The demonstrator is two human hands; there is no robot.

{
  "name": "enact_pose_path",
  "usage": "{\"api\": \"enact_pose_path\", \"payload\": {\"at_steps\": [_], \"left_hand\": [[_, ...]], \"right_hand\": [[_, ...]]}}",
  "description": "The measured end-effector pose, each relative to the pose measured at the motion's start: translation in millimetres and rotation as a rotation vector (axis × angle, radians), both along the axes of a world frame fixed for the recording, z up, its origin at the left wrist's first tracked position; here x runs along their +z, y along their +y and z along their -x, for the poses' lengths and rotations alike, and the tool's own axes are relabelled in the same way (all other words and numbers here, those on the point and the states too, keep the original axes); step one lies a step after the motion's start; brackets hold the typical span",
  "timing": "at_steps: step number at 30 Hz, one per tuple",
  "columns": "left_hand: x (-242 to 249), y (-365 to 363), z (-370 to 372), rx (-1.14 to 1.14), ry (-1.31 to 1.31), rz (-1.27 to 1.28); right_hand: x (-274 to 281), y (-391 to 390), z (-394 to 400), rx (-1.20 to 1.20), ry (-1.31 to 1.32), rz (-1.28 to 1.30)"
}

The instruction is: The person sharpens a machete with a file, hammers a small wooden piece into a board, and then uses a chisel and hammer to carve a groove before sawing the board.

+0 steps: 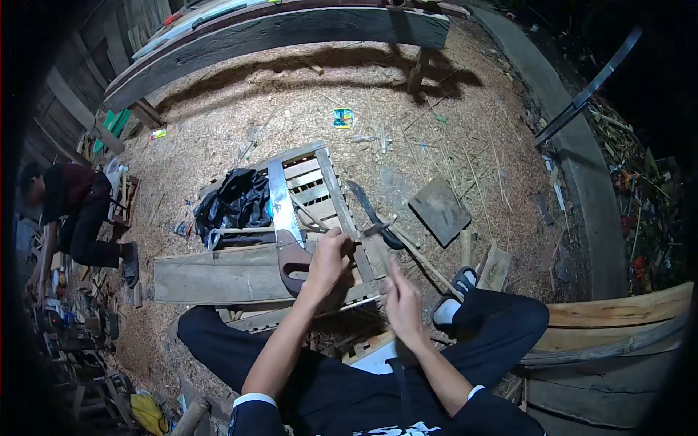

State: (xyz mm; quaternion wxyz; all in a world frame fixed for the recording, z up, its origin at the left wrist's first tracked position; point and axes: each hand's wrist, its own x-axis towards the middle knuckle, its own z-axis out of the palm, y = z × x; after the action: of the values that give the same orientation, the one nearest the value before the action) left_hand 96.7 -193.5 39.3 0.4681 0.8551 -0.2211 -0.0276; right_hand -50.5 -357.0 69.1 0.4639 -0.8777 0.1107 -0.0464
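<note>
My left hand (331, 260) is closed above the slatted wooden frame (336, 185); what its fingers hold, if anything, is hidden. My right hand (403, 301) grips the handle of a hammer (378, 229), whose handle is smeared by motion and whose dark head points up toward the left hand's right side. A handsaw (280, 192) with a brown handle lies just left of my left hand, across the frame and a wide plank (218, 277). Beyond the hammer lies a dark curved blade (363, 200). A crumpled black plastic bag (236, 203) rests on the frame's left part.
A square board (440, 211) lies on the shavings-covered ground to the right. A long wooden bench (283, 33) stands at the back. At far left another person (80, 218) bends over. Planks (618, 363) lie at lower right. A concrete edge (592, 196) runs along the right.
</note>
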Motion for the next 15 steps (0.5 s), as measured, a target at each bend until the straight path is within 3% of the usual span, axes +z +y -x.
{"api": "enact_pose_path", "payload": {"at_steps": [1, 3, 4, 5, 7, 9, 11, 13, 15], "left_hand": [[0.8, 1.6, 2.2, -0.001, 0.007, -0.006], [5.7, 0.9, 2.7, 0.002, -0.019, -0.039], [3.7, 1.7, 3.3, 0.001, -0.018, -0.039], [2.6, 1.8, 0.9, -0.002, -0.024, -0.028], [1.7, 0.6, 1.1, -0.009, -0.029, -0.016], [1.2, 2.2, 0.3, -0.002, -0.046, -0.014], [1.6, 1.2, 0.9, 0.001, -0.042, -0.013], [0.9, 1.5, 2.0, 0.008, -0.042, -0.006], [1.0, 0.5, 1.7, 0.012, -0.046, -0.02]], "right_hand": [[-1.2, 5.7, -0.3, -0.001, 0.007, -0.006], [-4.5, 17.4, -3.1, -0.314, -0.213, -0.05], [-18.0, 18.0, -8.8, -0.217, -0.443, 0.197], [-26.3, 12.1, -4.3, -0.218, -0.449, 0.198], [-13.3, 3.7, 1.8, 0.039, 0.098, 0.089], [-14.2, 6.4, -1.8, 0.009, -0.047, 0.002], [-11.7, 17.7, -6.2, -0.296, -0.264, -0.014], [-11.3, 16.6, -5.4, -0.227, -0.33, 0.058], [-2.4, -0.5, -4.0, 0.088, 0.191, 0.061]]}}
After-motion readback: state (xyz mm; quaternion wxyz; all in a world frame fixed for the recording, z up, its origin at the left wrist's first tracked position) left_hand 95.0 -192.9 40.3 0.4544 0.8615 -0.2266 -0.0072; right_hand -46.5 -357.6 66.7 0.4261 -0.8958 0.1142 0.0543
